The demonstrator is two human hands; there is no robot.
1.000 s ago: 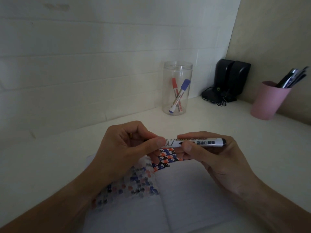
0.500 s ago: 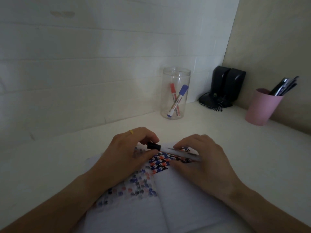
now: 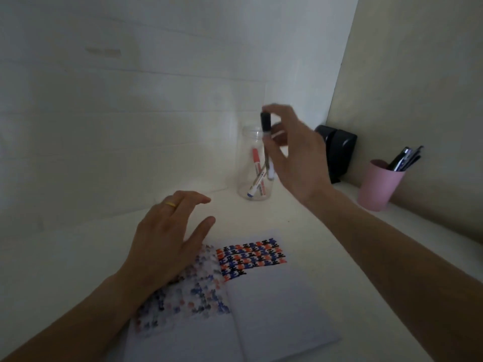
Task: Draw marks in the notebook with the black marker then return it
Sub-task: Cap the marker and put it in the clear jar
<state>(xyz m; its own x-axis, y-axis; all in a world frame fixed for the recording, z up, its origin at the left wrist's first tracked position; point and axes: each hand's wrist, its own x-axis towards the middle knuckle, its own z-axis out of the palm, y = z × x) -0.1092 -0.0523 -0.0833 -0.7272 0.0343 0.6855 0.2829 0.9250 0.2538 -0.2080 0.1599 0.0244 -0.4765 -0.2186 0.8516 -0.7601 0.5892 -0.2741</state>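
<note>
The open notebook [image 3: 274,312] lies on the white desk, with rows of black, blue and red marks across the top of its right page. My right hand [image 3: 295,158] holds the capped black marker [image 3: 266,131] upright, cap up, with its lower end inside the clear plastic jar [image 3: 247,178] by the wall. A red marker [image 3: 256,159] and a blue-capped marker lean in that jar. My left hand [image 3: 167,236] rests on the notebook's left page with fingers spread and nothing in it.
A pink cup [image 3: 377,185] with several pens stands at the right by the beige side wall. A black device [image 3: 339,150] sits in the corner behind the jar. White wall runs close behind the desk.
The marker got capped over the notebook, then my right hand carried it up and back to the jar. My left hand let go of it and settled on the left page.
</note>
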